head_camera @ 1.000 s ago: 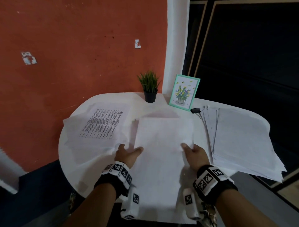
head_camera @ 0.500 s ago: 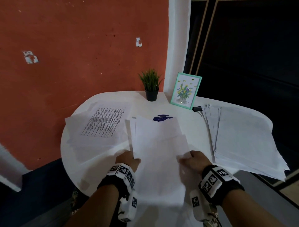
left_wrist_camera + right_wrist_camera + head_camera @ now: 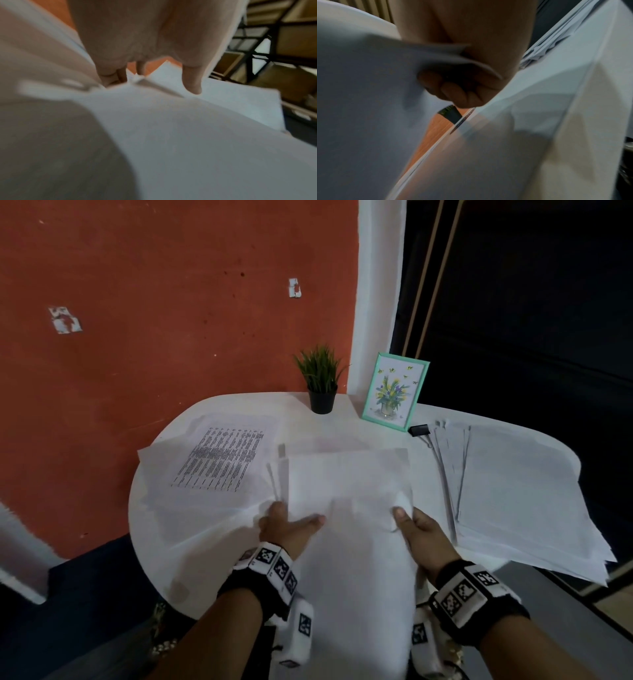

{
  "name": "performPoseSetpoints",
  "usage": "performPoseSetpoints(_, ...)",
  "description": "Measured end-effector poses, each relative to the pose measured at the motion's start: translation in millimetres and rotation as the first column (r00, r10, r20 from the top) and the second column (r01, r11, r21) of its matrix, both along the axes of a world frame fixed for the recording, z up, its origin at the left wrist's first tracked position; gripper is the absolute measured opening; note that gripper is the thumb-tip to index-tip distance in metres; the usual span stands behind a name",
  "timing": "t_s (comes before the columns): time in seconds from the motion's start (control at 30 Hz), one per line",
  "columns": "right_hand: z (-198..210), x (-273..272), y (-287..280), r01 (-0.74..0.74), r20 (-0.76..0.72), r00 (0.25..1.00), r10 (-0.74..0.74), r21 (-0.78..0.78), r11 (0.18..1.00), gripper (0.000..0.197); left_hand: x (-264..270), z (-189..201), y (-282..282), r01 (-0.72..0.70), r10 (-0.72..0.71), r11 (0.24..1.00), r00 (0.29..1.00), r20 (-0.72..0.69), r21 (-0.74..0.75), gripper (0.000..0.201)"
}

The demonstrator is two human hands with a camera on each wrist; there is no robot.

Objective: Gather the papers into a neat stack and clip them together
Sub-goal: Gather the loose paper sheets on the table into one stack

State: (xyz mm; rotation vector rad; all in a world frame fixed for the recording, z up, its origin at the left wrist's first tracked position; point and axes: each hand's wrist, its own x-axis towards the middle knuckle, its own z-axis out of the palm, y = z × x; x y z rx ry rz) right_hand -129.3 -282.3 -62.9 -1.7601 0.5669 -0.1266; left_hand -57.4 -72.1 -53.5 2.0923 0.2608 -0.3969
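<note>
A bundle of white papers [image 3: 349, 484] lies tilted over the middle of the round white table [image 3: 239, 405]. My left hand [image 3: 294, 522] grips its left side, thumb on top; in the left wrist view the thumb [image 3: 192, 83] lies over the papers [image 3: 188, 121] and the fingers go under the edge. My right hand [image 3: 407, 518] grips the right side; in the right wrist view its fingers [image 3: 453, 93] curl under the papers [image 3: 359, 94]. A printed sheet [image 3: 222, 460] lies on loose sheets at the left. A black binder clip [image 3: 419, 429] sits at the back right.
A fanned pile of white sheets [image 3: 513, 494] covers the table's right side and overhangs its edge. A small potted plant [image 3: 320, 385] and a green-framed flower picture [image 3: 394, 392] stand at the back, against an orange wall [image 3: 171, 320].
The skewed sheets between my hands have been squared up. The blue round mark seen behind them half a second ago is now covered. Both thumbs sit on top again.
</note>
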Motion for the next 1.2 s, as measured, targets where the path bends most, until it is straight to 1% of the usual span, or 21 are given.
performPoseSetpoints(0.07,7.7,-1.5,-1.8,0.040,0.057,0.997,-0.048,0.133,0.990,0.027,5.7,-2.1,2.4,-0.163,0.149,0.962,0.986,-0.079,-0.218,0.105)
performPoseSetpoints(0.1,10.9,-1.5,-3.8,0.050,0.086,0.994,-0.066,0.179,0.983,0.028,6.7,-1.1,4.1,-0.191,0.165,0.930,0.980,-0.108,-0.313,0.101)
performPoseSetpoints(0.13,11.5,-0.5,-6.1,0.053,0.106,0.991,-0.076,0.204,0.978,0.030,8.3,-0.9,4.1,-0.184,0.150,0.899,0.982,-0.115,-0.398,0.089)
performPoseSetpoints(0.2,11.4,1.7,-8.7,0.052,0.121,0.990,-0.070,0.148,0.988,0.027,9.0,3.0,2.0,-0.111,0.103,0.856,0.994,-0.044,-0.506,0.046)
performPoseSetpoints(0.23,12.9,3.0,-9.2,0.032,0.127,0.991,-0.046,0.111,0.993,0.020,8.9,7.6,0.7,-0.076,0.098,0.853,0.995,0.016,-0.517,0.032)
performPoseSetpoints(0.27,15.1,4.2,-10.2,-0.005,0.141,0.990,-0.006,0.077,0.997,0.016,10.6,11.5,-0.3,-0.048,0.106,0.863,0.990,0.088,-0.503,0.026)
performPoseSetpoints(0.33,24.0,9.2,-12.6,-0.055,0.183,0.982,0.049,0.028,0.998,0.027,15.8,21.1,-1.0,-0.002,0.122,0.898,0.962,0.243,-0.441,0.027)
performPoseSetpoints(0.37,32.1,12.7,-13.3,-0.040,0.215,0.976,0.040,-0.003,0.999,0.024,17.8,29.2,-1.3,0.006,0.135,0.911,0.941,0.312,-0.412,0.027)
performPoseSetpoints(0.43,51.9,18.8,-11.7,0.031,0.318,0.948,-0.018,-0.034,0.999,0.007,20.5,47.1,-0.8,0.002,0.176,0.921,0.890,0.421,-0.390,0.030)
performPoseSetpoints(0.53,73.5,25.3,-6.8,0.142,0.500,0.854,-0.145,0.043,0.989,0.042,22.4,70.5,1.2,-0.005,0.238,0.909,0.827,0.509,-0.417,0.026)
performPoseSetpoints(0.57,79.4,25.9,-4.2,0.161,0.546,0.822,-0.165,0.055,0.985,0.043,23.3,74.1,1.6,0.006,0.246,0.901,0.815,0.525,-0.433,0.025)
performPoseSetpoints(0.6,82.7,25.4,-1.6,0.146,0.565,0.811,-0.156,0.063,0.987,0.038,24.5,75.3,2.3,0.040,0.233,0.890,0.816,0.528,-0.454,0.026)
performPoseSetpoints(0.67,80.9,24.5,1.9,0.064,0.543,0.836,-0.086,0.059,0.996,0.019,26.7,71.2,4.0,0.101,0.189,0.868,0.838,0.511,-0.487,0.031)
performPoseSetpoints(0.7,77.2,23.5,3.5,0.021,0.521,0.852,-0.058,0.075,0.997,0.020,26.9,68.0,5.4,0.117,0.165,0.868,0.848,0.503,-0.482,0.031)
performPoseSetpoints(0.77,70.1,22.4,6.1,-0.017,0.476,0.879,-0.022,0.079,0.997,0.029,24.3,64.5,7.5,0.139,0.104,0.901,0.850,0.516,-0.411,0.023)
performPoseSetpoints(0.83,70.4,20.9,9.3,-0.004,0.468,0.883,-0.002,0.012,1.000,0.030,21.8,62.2,7.9,0.139,0.101,0.915,0.831,0.547,-0.379,0.019)
performPoseSetpoints(0.93,78.3,22.5,10.3,0.026,0.547,0.835,-0.048,0.047,0.999,0.020,19.0,64.1,5.0,0.106,0.175,0.897,0.806,0.565,-0.429,0.026)
performPoseSetpoints(1.0,75.9,23.8,9.1,0.023,0.545,0.836,-0.060,0.076,0.997,0.023,19.7,61.7,2.2,0.124,0.173,0.890,0.799,0.576,-0.438,0.036)
performPoseSetpoints(1.07,62.6,24.4,5.9,0.017,0.436,0.899,-0.026,0.025,1.000,0.031,18.9,56.1,0.6,0.128,0.131,0.895,0.840,0.526,-0.427,0.036)
performPoseSetpoints(1.13,43.7,22.2,1.3,0.028,0.264,0.965,-0.012,-0.056,0.998,0.032,17.6,46.4,0.4,0.111,0.074,0.932,0.874,0.480,-0.346,0.030)
performPoseSetpoints(1.2,26.2,18.1,-4.1,0.048,0.160,0.987,-0.028,-0.120,0.992,0.014,16.5,39.6,0.7,0.113,0.033,0.955,0.879,0.476,-0.275,0.030)
